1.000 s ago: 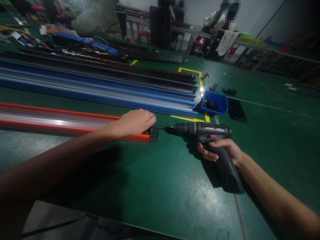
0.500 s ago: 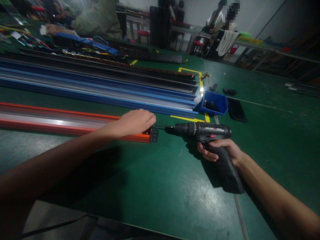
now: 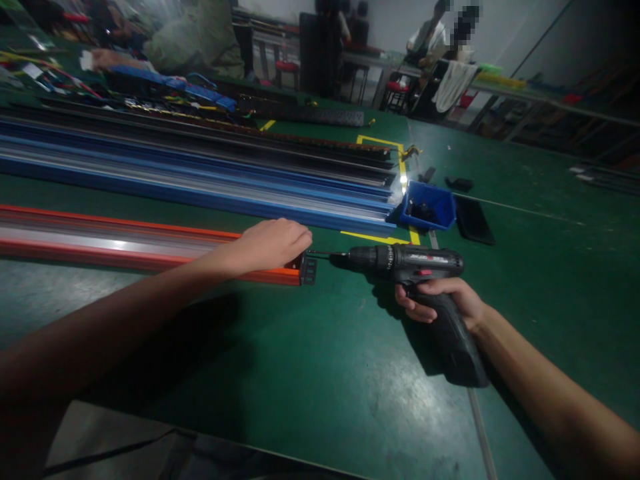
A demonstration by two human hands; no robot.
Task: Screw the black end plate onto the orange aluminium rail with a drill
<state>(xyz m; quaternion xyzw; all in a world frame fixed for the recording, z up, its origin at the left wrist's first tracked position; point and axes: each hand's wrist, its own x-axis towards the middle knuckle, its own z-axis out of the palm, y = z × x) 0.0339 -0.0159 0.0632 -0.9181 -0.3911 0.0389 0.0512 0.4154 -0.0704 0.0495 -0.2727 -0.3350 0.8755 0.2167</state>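
On my distant view, a long orange metal channel (image 3: pixel 120 243) lies on the green tabletop (image 3: pixel 320 373), my left hand (image 3: pixel 275 241) over its end; whether those fingers grip, I cannot tell. My right hand (image 3: pixel 463 300) wraps its fingers round a black pistol-shaped drill (image 3: pixel 423 260), aimed at the channel. Beyond sits a blue plastic bin (image 3: pixel 447 208).

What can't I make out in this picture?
All in the head view:
Left hand: its palm is hidden by its own back.
Orange rail: its left end is cut off by the picture's edge.
Drill: lettering too small and blurred.
Dark pieces in the blue bin: too small, shadowed.
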